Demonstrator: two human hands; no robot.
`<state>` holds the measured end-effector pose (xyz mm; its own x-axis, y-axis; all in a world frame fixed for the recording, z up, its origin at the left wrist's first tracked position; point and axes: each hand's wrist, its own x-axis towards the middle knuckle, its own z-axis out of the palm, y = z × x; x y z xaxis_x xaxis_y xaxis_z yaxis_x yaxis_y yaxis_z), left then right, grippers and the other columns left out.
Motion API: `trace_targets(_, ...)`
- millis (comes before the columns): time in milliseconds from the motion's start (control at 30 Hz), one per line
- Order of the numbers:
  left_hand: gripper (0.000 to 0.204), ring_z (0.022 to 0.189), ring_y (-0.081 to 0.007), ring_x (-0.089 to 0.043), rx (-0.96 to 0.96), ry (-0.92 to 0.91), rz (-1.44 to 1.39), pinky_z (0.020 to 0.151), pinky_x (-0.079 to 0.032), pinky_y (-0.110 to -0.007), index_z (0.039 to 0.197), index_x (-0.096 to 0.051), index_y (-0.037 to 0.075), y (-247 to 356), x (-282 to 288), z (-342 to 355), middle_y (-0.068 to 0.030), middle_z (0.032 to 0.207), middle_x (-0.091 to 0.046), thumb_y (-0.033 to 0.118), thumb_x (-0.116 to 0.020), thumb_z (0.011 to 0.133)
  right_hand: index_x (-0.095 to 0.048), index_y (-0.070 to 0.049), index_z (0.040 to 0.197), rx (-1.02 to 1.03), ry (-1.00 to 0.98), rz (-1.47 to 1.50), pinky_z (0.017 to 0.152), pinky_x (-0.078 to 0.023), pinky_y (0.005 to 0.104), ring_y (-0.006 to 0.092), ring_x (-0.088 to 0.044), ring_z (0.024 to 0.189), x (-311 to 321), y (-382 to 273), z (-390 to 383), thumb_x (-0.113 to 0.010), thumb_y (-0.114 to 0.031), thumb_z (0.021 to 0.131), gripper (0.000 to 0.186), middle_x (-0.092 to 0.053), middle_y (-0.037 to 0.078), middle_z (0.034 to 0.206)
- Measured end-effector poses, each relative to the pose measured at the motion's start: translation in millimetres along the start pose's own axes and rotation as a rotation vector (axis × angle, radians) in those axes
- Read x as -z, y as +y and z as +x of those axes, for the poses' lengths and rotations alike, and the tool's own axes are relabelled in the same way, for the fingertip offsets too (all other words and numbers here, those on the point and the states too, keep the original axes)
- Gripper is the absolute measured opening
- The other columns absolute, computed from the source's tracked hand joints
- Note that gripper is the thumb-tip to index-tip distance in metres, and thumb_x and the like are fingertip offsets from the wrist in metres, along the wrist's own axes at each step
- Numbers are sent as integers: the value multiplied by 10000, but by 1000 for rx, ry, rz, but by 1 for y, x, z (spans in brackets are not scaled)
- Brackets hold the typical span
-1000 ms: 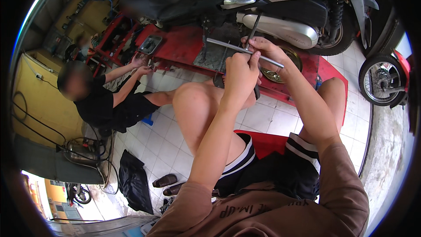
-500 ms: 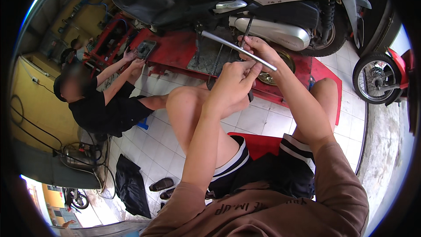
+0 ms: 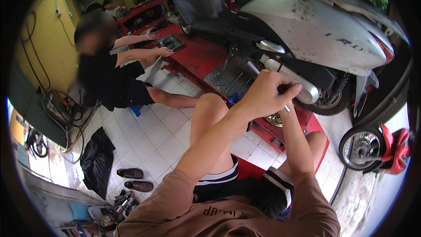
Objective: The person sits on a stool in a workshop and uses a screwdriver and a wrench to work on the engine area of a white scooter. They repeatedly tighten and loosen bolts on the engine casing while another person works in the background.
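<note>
My left hand [image 3: 271,93] is raised in front of my right, its fingers curled and the thumb bent toward them. What lies inside its grip is hidden. Behind it, my right hand [image 3: 292,113] is mostly covered; the wrist shows but the fingers do not. A slim silver metal rod [image 3: 252,67] passes behind my left hand, one end sticking out at the upper left and the other above my right wrist. Beyond both hands is a scooter's silver engine-side cover [image 3: 302,83]. A gold-toned round metal part [image 3: 274,120] shows below my left hand.
A grey and black scooter [image 3: 302,30] stands on a red lift platform [image 3: 197,52]. To the left, a seated person in black [image 3: 109,70] has both hands by a dark tray [image 3: 170,42]. Brown shoes [image 3: 139,186] lie on tiles. A red motorbike [image 3: 394,149] stands at right.
My view has swung so the scooter sits further right. My left hand has come up across my right, covering it and most of the rod. The seated person's hands have parted around the tray.
</note>
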<state>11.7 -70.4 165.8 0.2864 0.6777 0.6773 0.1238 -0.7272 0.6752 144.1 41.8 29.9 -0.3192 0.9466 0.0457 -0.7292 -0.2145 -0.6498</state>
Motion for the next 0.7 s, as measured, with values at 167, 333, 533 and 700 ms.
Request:
trace_targets(167,344,490,-67,-408,276,521,210,474,-349,-307,656,-559,-58,-95,133,-72,-60,482,-443,215,-611,858,-517,-30,988,-91,-232,146,538,-318,228,62,-309,515,26,10,24,-516,-209,960,181,-342,-45,622)
trace_targets(333,303,575,-129,-445,914,553,543,536,-369,-343,739,-555,-59,-237,159,-282,-80,576,-461,218,-593,857,-533,-25,947,-127,-166,102,530,-341,220,72,-348,530,10,28,19,-577,-159,915,145,-357,-41,619)
trace_targets(533,305,639,-164,-473,1211,265,530,591,-383,-358,809,-559,-46,-298,96,-308,-106,658,-486,254,-577,859,-544,-28,915,-131,-104,58,510,-303,229,89,-343,535,17,27,18,-596,-195,896,176,-364,-31,596)
trace_targets(700,320,693,-193,-496,1209,135,572,637,-394,-370,867,-561,-35,-338,82,-270,-127,727,-507,285,-564,861,-560,-21,907,-115,-66,50,505,-299,228,84,-347,535,2,54,19,-583,-199,902,179,-386,-26,589)
